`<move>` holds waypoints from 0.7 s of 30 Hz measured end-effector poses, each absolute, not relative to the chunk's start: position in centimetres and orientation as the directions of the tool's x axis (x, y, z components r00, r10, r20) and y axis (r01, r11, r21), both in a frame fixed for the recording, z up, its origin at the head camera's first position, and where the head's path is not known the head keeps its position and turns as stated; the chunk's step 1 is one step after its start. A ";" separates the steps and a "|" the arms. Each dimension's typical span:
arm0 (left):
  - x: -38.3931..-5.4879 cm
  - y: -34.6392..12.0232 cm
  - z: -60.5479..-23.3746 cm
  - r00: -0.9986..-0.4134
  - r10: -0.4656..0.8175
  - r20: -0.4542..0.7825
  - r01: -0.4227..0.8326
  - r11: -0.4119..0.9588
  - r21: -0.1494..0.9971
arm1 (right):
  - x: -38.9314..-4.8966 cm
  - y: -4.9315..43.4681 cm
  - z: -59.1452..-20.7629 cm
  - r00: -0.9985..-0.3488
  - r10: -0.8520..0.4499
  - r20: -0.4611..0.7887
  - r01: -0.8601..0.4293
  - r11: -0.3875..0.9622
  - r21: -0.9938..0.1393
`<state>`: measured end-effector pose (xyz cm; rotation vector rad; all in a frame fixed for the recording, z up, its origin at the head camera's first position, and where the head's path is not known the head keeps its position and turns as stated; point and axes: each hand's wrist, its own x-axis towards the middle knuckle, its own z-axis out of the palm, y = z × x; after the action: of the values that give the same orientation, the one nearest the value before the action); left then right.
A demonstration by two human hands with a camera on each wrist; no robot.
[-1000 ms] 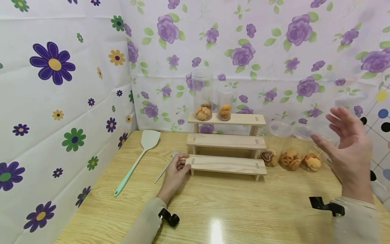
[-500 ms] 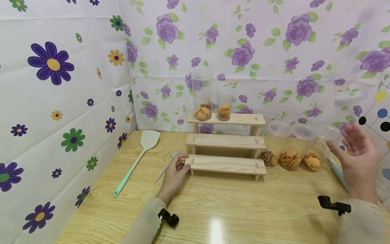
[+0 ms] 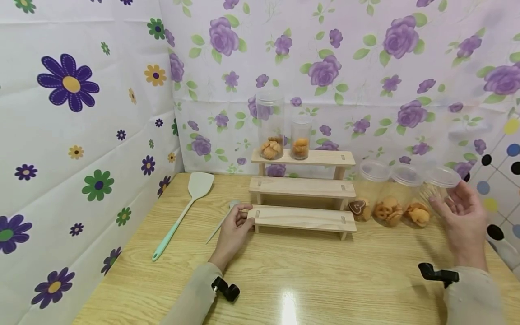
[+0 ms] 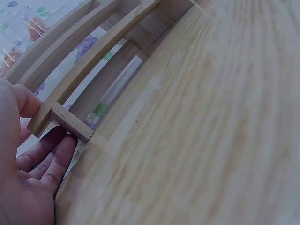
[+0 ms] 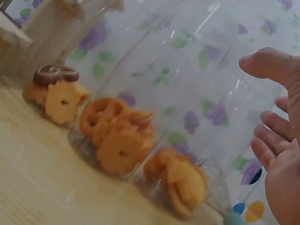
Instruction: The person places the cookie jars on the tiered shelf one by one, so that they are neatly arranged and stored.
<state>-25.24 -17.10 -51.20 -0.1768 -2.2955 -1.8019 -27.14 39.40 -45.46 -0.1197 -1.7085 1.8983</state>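
A three-step wooden display shelf [image 3: 300,217] stands mid-table. My left hand [image 3: 232,234] grips the left end of its lowest step; in the left wrist view, the thumb lies on the board and other fingers reach below it beside the leg. My right hand [image 3: 463,219] is at the rightmost clear jar [image 3: 418,215], thumb and fingers spread on either side of its upper part. In the right wrist view this jar's cookies [image 5: 185,180] show at its bottom, and a gap shows between thumb and fingers. Two more cookie jars, a middle one [image 3: 387,211] and a left one [image 3: 360,210], stand beside it.
On the top step stand a tall jar [image 3: 271,148] and a shorter jar [image 3: 300,148], both with cookies. A turner [image 3: 195,192] with a green handle lies at left. A thin utensil [image 3: 218,229] lies behind my left hand. A whisk's teal handle [image 5: 234,219] shows beyond the rightmost jar.
My right hand first shifted right and down, then came back left to the rightmost jar's upper part. My left hand has stayed on the shelf's lowest step.
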 end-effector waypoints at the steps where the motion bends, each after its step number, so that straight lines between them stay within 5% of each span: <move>1: -25.2 -17.1 -51.2 -0.970 -0.036 0.242 0.227 0.240 0.944 | -27.2 39.6 -45.9 -0.839 0.459 0.293 -0.333 -0.005 -0.943; 9: -25.2 -17.2 -51.2 -0.973 -0.035 0.230 0.217 0.220 0.951 | -27.9 40.2 -49.3 -0.896 0.359 0.261 -0.237 0.110 -0.965; 16: -25.2 -17.1 -51.1 -0.972 -0.041 0.230 0.216 0.222 0.951 | -28.3 40.2 -50.8 -0.901 0.378 0.215 -0.082 0.338 -0.938; 21: -25.2 -17.1 -51.1 -0.972 -0.036 0.232 0.219 0.217 0.951 | -28.4 40.2 -51.1 -0.898 0.394 0.195 -0.054 0.341 -0.938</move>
<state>-25.22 -17.10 -51.15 -0.1740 -2.2832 -1.8388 -28.35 40.19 -51.11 -0.2990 -2.2222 1.5774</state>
